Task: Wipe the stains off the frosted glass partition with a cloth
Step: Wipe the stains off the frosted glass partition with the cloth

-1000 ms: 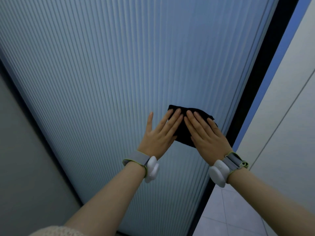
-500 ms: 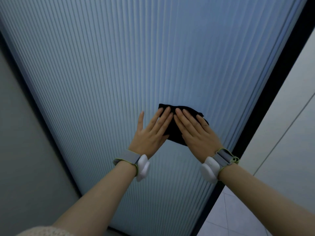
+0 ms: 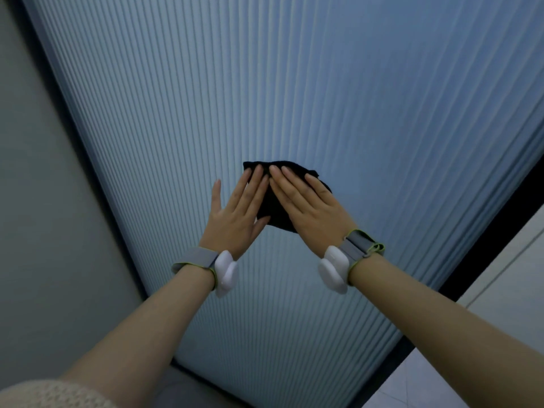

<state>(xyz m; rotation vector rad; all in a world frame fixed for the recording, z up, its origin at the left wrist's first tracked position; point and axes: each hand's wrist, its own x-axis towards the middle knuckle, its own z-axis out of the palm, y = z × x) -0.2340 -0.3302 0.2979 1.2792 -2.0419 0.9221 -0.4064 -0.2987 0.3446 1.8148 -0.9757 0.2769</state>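
Both hands are sliding leftward across the glass from where they were a second ago, and the black cloth travels with them. The dark frame on the right now sits farther from the hands, with more ribbed glass showing between. That reads as a wiping stroke working from the right edge toward the middle of the panel, so I judge the job to be under way, not finished.

Left to right now: a grey wall [image 3: 44, 201] borders the frosted glass partition [image 3: 206, 98], which fills most of the view. The left hand [image 3: 235, 213] lies flat and open, fingers spread; only its fingertips and inner edge press on the cloth [image 3: 269, 207], while the thumb side rests on bare glass. The right hand [image 3: 312, 213] is also flat and open, palm down over the cloth's right half, pinning it against the panel. Neither hand curls around the fabric; they press it, not grip it. Each wrist wears a grey strap with a white pod. Beyond them runs the dark frame [image 3: 485, 245].

Most of the cloth is covered by the hands, so its fold and full outline stay unknown. No stain is visible on the ribbed surface, so I cannot tell what has been cleaned or what remains.
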